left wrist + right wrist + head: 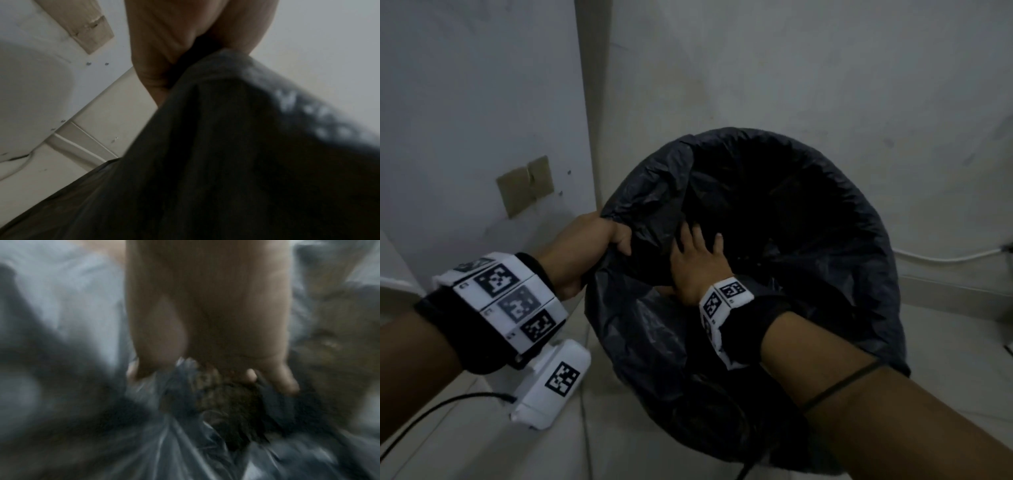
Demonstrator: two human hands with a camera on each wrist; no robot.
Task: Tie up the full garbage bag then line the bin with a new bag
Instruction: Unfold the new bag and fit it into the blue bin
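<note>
While lining bin w/ black bag (pixel 774 192): left hand (pixel 589 246) gripping rim, right hand (pixel 697 260) w/ fingers spread, pressing liner inside; near edge still needing fitting.

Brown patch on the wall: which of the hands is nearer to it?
Left. The left hand grips the black bag's rim just below the brown patch; the right hand presses inside the bag, farther away.

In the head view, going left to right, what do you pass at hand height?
Brown patch on the wall → left hand gripping the black garbage bag's left edge → right hand pressing inside the bag → white cable along the wall.
</note>
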